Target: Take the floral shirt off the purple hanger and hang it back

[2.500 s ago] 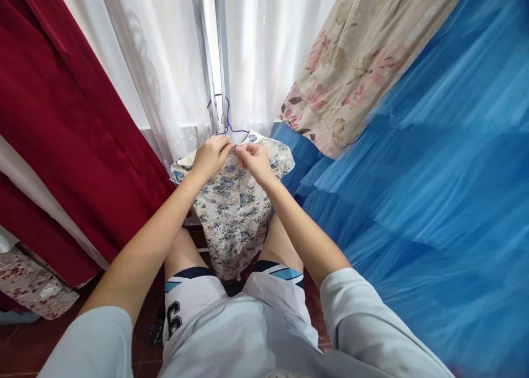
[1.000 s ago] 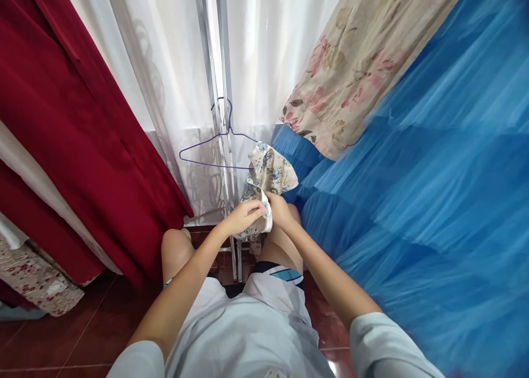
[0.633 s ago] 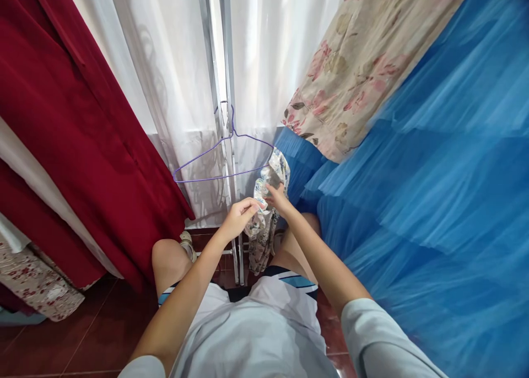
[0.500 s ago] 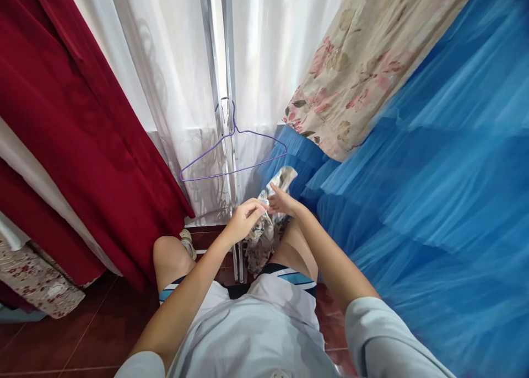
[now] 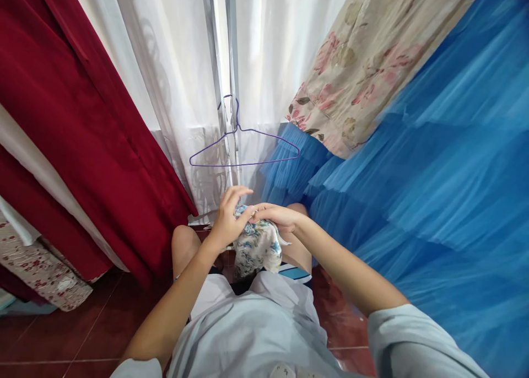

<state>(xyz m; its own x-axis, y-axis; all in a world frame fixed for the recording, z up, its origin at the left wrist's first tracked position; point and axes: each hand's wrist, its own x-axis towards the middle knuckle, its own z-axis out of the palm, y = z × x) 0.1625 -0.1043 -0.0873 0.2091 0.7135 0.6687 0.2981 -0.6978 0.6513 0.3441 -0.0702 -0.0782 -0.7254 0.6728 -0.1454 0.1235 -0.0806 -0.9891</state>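
A white cloth garment with a blue floral print (image 5: 259, 248) hangs between my knees, bunched at its top. My left hand (image 5: 232, 215) is at its upper left edge, thumb and a finger closing on the fabric while the other fingers stretch out. From the right, my right hand (image 5: 275, 215) pinches the top of the garment, its fingertips meeting my left thumb. Just beyond my hands a purple wire hanger (image 5: 248, 163) hangs with nothing on it, from a metal rack post (image 5: 231, 47).
Red curtain-like cloth (image 5: 124, 146) hangs on the left, white cloth (image 5: 173, 64) behind the post. A cream floral fabric (image 5: 343, 102) and a layered blue tulle dress (image 5: 433, 201) fill the right side. The floor (image 5: 95, 334) is red tile.
The floral garment has shifted left and spread out below my hands. My left hand has moved left with its fingers raised, and my right hand has turned over the fabric.
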